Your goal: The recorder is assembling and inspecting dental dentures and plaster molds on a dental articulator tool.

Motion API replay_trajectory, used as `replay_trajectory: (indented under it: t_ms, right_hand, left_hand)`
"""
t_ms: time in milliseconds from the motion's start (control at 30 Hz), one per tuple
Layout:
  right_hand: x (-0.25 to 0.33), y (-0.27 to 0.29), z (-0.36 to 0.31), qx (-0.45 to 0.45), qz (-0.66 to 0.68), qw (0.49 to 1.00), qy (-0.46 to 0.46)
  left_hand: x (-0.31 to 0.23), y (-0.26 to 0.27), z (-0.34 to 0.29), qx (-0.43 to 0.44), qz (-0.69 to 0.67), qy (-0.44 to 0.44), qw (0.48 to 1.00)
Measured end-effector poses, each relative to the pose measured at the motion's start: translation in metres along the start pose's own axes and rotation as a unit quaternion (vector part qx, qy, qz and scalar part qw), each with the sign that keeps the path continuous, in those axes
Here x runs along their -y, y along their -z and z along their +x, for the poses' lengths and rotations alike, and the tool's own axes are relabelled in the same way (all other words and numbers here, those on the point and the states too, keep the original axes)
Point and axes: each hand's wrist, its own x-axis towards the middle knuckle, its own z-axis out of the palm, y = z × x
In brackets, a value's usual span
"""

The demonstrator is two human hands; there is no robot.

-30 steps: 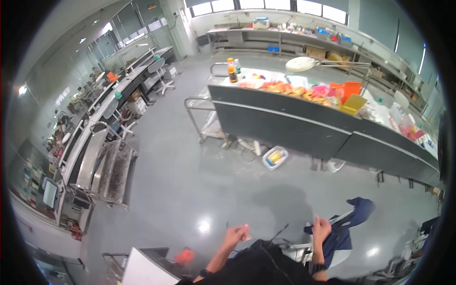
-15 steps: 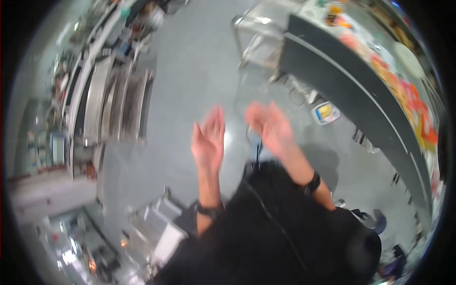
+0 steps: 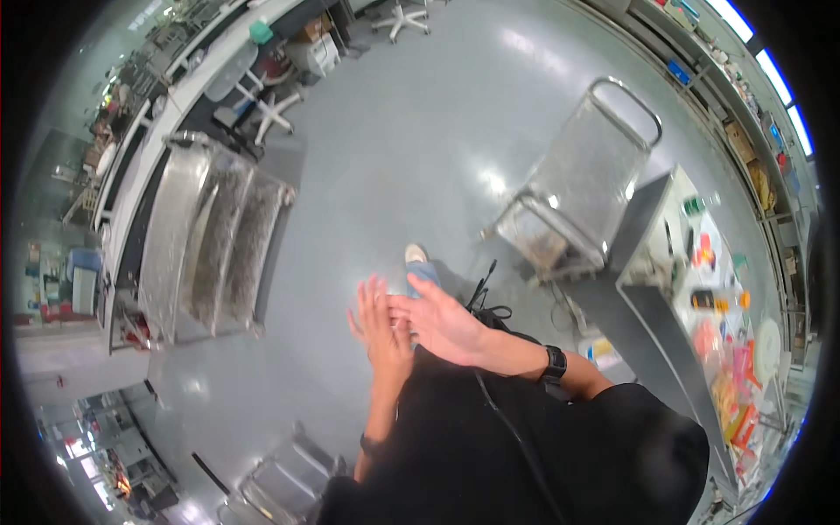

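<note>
In front of my body, above the grey floor, my two hands meet. My left hand [image 3: 382, 328] has its fingers spread, and they are slightly smeared by motion. My right hand [image 3: 442, 324] lies across it, palm showing, thumb raised and fingers stretched toward the left hand. The right fingertips overlap or touch the left fingers; some of them are hidden there. Nothing shows in either hand. A black watch [image 3: 554, 363] sits on my right wrist and a dark band [image 3: 372, 446] on my left. Beneath the hands one shoe [image 3: 416, 254] shows on the floor.
A metal trolley [image 3: 591, 166] stands ahead to the right, beside a table [image 3: 691, 206] loaded with bottles and colourful packages. At left stands a tiered metal cart [image 3: 179, 236] by a long bench. Wheeled chairs [image 3: 276, 114] are farther off. Another metal cart [image 3: 284, 477] is at lower left.
My hands have come together from being apart with palms up. The view has shifted: the trolley and loaded table appear lower, and more floor and chairs show ahead.
</note>
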Motion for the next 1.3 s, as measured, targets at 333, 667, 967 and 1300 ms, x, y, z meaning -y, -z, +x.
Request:
replay_trajectory:
  t_ms: [333, 667, 967, 1300]
  right_hand:
    - [0.320, 0.049, 0.128, -0.253, -0.576, 0.669, 0.396]
    - [0.605, 0.302, 0.120, -0.627, -0.340, 0.510, 0.481]
    - [0.846, 0.364, 0.074, -0.636, -0.185, 0.619, 0.421]
    - [1.118, 0.538, -0.049, -0.750, -0.106, 0.479, 0.444]
  left_hand:
    - [-0.043, -0.085, 0.410, 0.304, -0.590, 0.359, 0.656]
    - [-0.211, -0.284, 0.746, 0.659, -0.413, 0.064, 0.625]
    - [-0.157, -0.550, 0.962, 0.469, -0.359, 0.253, 0.766]
    - [-0.365, -0.872, 1.187, 0.626, -0.221, 0.038, 0.747]
